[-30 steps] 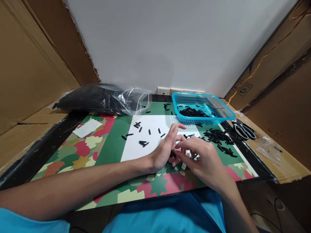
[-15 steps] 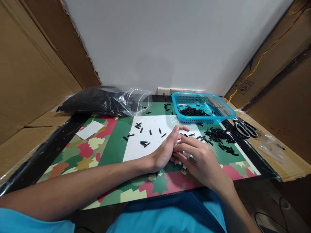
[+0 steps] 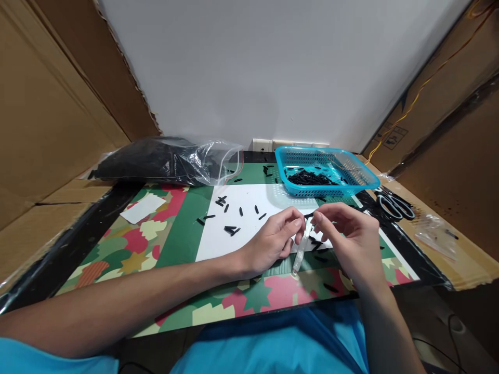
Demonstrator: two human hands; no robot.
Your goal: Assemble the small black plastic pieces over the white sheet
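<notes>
My left hand (image 3: 275, 236) rests over the white sheet (image 3: 249, 239) with its fingers curled in a pinch; what is in them is hidden. Close by on the right, my right hand (image 3: 351, 228) has thumb and forefinger together, their hold too small to make out. A crumpled, whitish translucent strip (image 3: 301, 254) runs down between the hands; I cannot tell which hand, if either, grips it. Beside the right fingertips a small black stick-like piece (image 3: 309, 215) shows. More black pieces (image 3: 316, 243) lie under the right hand, and loose ones (image 3: 231, 229) are scattered left of the hands.
A blue plastic basket (image 3: 370, 183) holding a heap of black pieces (image 3: 312, 178) stands at the back right. Scissors (image 3: 393, 205) and a small clear bag (image 3: 434, 236) lie right. A zip bag of black material (image 3: 156, 163) lies back left, near a white paper (image 3: 142, 209). Cardboard walls flank the table.
My hands were together and have moved apart, the right one shifting right and up. The whitish strip between them now shows at length. Black pieces under the right hand have come into view.
</notes>
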